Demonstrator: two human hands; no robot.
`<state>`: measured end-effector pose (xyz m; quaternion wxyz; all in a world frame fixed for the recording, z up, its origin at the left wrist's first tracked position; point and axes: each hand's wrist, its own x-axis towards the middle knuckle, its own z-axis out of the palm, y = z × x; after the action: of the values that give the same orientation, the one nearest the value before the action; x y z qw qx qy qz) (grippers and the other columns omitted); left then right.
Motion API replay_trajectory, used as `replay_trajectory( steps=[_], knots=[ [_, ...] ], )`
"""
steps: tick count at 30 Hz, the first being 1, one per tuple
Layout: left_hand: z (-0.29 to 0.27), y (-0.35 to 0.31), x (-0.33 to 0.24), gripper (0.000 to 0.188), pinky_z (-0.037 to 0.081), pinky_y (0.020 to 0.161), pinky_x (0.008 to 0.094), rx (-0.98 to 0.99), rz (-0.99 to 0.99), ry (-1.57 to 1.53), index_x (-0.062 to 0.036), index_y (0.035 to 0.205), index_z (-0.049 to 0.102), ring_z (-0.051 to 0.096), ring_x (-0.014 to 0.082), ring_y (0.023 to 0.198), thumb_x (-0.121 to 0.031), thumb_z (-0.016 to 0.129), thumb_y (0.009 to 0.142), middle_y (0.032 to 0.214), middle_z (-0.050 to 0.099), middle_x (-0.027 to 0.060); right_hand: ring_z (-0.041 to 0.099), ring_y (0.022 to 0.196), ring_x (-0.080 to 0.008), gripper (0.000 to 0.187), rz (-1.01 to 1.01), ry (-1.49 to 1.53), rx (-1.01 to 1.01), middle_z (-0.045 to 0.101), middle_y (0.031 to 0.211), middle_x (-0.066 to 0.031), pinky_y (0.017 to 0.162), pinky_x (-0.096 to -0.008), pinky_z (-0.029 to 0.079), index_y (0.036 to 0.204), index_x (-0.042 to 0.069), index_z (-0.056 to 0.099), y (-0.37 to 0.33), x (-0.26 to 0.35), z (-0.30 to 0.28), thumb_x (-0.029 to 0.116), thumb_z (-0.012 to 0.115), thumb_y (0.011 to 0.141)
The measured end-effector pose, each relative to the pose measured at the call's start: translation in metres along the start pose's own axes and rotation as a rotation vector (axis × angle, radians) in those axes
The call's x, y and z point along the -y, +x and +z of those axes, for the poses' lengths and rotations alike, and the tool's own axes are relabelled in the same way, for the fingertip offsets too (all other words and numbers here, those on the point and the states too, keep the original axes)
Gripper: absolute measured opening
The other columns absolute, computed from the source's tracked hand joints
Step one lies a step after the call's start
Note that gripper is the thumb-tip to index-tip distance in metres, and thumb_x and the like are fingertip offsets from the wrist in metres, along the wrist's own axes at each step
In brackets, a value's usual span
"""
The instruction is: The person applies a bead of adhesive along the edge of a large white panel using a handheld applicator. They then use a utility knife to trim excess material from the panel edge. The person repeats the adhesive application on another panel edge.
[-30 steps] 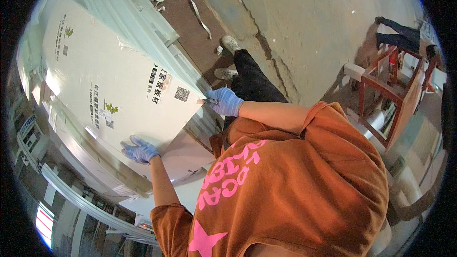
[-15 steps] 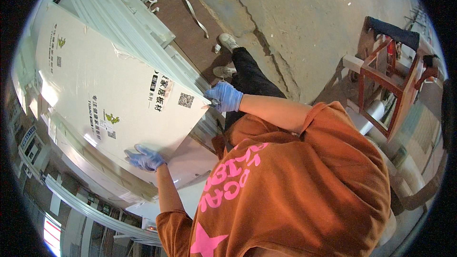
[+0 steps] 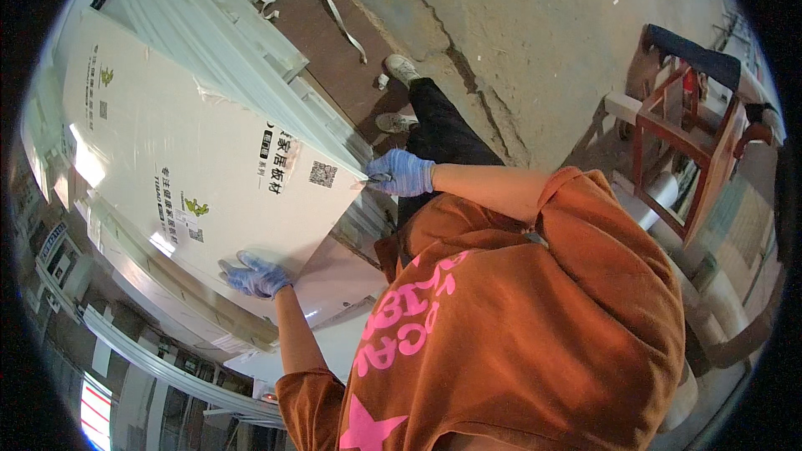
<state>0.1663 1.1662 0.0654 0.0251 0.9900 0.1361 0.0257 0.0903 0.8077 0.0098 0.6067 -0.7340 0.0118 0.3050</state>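
Note:
A wide white wrapped board [image 3: 225, 150], printed with dark marks and green emblems, lies on a stack of boards at the left. My left hand [image 3: 259, 276], in a blue glove, rests on its near edge, fingers stretched out and spread. My right hand [image 3: 405, 173], gloved alike, is at the board's pointed right corner. Its fingers are closed around a small dark tool [image 3: 378, 177], perhaps a cutter, whose tip meets the corner. Most of the tool is hidden by the fingers.
Pale long panels [image 3: 209, 21] are stacked along the board's far side. A loose white strap [image 3: 330, 12] lies over a brown sheet [image 3: 313, 42]. A wooden frame stand [image 3: 702, 159] with dark cloth [image 3: 693, 54] is at the right. My shoes [image 3: 401, 71] stand on concrete.
My right hand has shifted slightly right with the small tool, which stays at the board's corner. The left hand keeps its place on the board.

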Motion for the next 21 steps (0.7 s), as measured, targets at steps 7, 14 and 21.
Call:
replay_trajectory(
  steps=[7, 14, 21],
  knots=[
    [0.003, 0.001, 0.005, 0.065, 0.023, 0.107, 0.0474, 0.004, -0.01, 0.026, -0.0009, 0.137, 0.032, 0.023, 0.0355, 0.133, -0.049, 0.036, 0.093, 0.14, 0.032, 0.0199, 0.056, 0.068, -0.0154, 0.015, -0.089, -0.039, 0.133, 0.062, 0.075, -0.0111, 0.063, -0.0317, 0.046, 0.084, 0.007, 0.064, 0.005, -0.004, -0.027, 0.021, 0.064, 0.081],
    [0.005, 0.002, 0.007, 0.069, 0.023, 0.107, 0.0475, -0.002, -0.001, 0.075, -0.0032, 0.138, 0.032, 0.025, 0.036, 0.132, -0.054, 0.03, 0.093, 0.141, 0.032, 0.0204, 0.06, 0.07, -0.0156, 0.022, -0.039, 0.287, -0.29, 0.064, 0.081, -0.0141, 0.067, -0.028, 0.049, 0.099, 0.0, 0.063, -0.027, 0.006, 0.014, 0.015, 0.063, 0.083],
    [0.001, 0.001, 0.002, 0.067, 0.025, 0.106, 0.0475, 0.019, -0.037, 0.088, -0.0086, 0.139, 0.032, 0.026, 0.0356, 0.132, -0.056, 0.029, 0.092, 0.142, 0.03, 0.0204, 0.058, 0.067, -0.0321, 0.021, 0.049, -0.005, -0.308, 0.062, 0.079, -0.017, 0.063, -0.0336, 0.048, 0.099, 0.01, 0.064, -0.028, 0.011, 0.025, 0.021, 0.059, 0.082]
  ],
)
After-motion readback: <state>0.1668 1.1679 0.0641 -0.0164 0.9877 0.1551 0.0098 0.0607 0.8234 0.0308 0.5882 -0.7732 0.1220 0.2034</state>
